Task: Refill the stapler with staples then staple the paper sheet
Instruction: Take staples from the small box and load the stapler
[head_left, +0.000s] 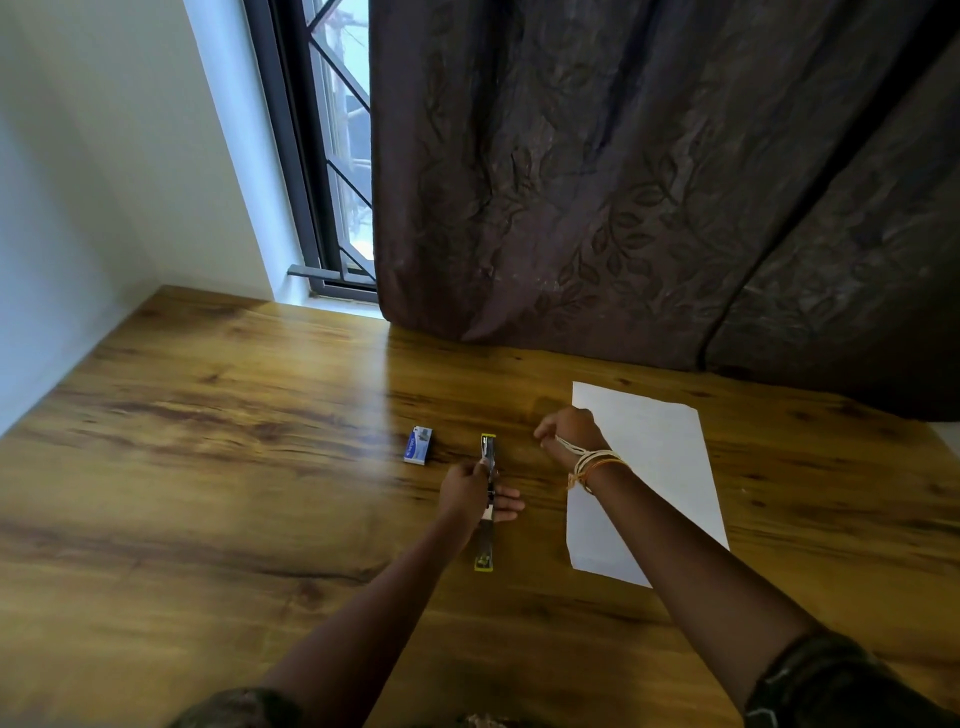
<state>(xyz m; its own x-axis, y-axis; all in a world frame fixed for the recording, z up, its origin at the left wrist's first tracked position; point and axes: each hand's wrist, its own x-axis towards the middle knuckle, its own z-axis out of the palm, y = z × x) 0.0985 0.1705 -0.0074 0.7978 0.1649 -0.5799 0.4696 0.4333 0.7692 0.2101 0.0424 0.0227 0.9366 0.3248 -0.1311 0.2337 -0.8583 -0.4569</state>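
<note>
On the worktop (208, 415), left hand (470, 493) pins the opened stapler (487, 499), rigid metal, mid-body; right hand (569, 434) fisted, contents unclear.

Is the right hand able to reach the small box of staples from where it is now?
Probably yes, but not directly. The right hand is closed, and the opened stapler, held by the left hand, lies between it and the box. It would have to pass over them.
</note>
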